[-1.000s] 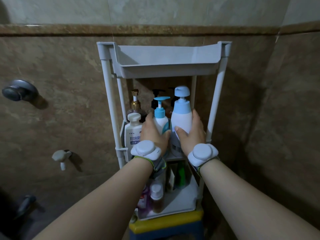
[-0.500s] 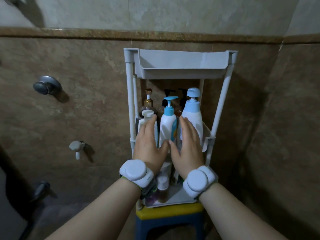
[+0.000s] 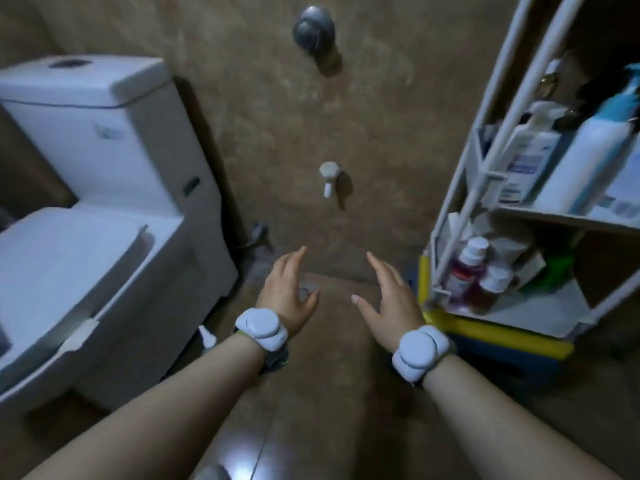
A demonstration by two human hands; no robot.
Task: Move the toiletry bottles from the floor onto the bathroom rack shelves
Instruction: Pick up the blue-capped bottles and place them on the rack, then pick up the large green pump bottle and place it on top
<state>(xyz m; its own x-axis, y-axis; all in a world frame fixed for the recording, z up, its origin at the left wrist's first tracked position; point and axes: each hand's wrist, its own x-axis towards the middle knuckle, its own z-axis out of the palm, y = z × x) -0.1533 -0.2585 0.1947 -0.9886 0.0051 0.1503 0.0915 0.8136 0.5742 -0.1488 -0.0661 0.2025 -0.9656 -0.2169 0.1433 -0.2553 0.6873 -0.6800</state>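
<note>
A white pump bottle and a taller white bottle with a blue top stand upright side by side on the middle shelf of the white rack, at the right edge of the view. On the lower shelf stand two dark reddish bottles with white caps, close together. The rack sits on a yellow and blue stool. All these bottles are right of both hands and touched by neither; the reddish pair is nearest the right hand. That hand holds nothing, its fingers straight and thumb spread wide. The left hand beside it is likewise empty and loosely spread above the brown floor. A small white thing, too blurred to name, lies on the floor just left of the left wrist, against the toilet.
</note>
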